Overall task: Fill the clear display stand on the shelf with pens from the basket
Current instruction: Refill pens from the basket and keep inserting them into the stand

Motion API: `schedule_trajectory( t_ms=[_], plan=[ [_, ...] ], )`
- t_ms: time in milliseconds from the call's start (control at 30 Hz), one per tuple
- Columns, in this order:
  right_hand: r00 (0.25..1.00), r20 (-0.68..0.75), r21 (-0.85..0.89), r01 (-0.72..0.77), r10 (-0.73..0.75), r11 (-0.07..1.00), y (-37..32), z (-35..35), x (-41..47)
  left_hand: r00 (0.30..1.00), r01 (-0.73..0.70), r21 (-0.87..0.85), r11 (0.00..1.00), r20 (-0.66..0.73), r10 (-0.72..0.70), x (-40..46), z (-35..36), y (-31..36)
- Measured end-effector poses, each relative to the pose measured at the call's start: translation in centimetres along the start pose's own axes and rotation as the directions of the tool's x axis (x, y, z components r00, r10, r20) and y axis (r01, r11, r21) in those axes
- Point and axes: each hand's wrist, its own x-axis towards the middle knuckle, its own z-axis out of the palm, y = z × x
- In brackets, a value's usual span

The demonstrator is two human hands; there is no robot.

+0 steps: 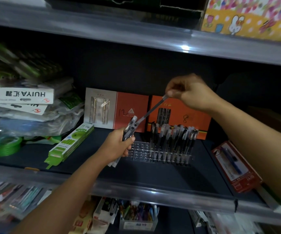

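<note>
Two hands busy from my head view: left hand (119, 146) grips a bundle of pens (130, 128), right hand (187, 92) pinches one pen (153, 108) by its top end. Light, stiff, slick barrels, I'd guess. Clear display stand (141, 152) on the shelf (153, 173) looks half filled.

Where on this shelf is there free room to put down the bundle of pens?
Bare shelf lies in front of the stand, between the green box and the red pack. A smaller patch lies between green box and stand, under the left hand. The left end, with bags and tape, is crowded.
</note>
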Motion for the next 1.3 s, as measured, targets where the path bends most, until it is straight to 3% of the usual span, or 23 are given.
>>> schedule_trajectory(
  t_ms=[167, 633, 1300],
  plan=[
    [0.998, 0.046, -0.067, -0.030, 0.033, 0.997, 0.8, 0.7, -0.4, 1.000, -0.017, 0.040, 0.999, -0.014, 0.017, 0.1, 0.1, -0.1],
    [0.974, 0.194, -0.196, 0.156, -0.118, 0.968, 2.8, 6.1, -0.4, 0.999, -0.042, 0.003, 0.999, 0.024, 0.042, 0.4, 1.5, 0.0],
    [0.952, 0.305, -0.208, 0.095, -0.028, 0.973, 3.6, 9.4, -0.7, 0.998, -0.039, 0.017, 0.999, 0.042, 0.039, 1.0, 1.8, -1.0]
  ],
)
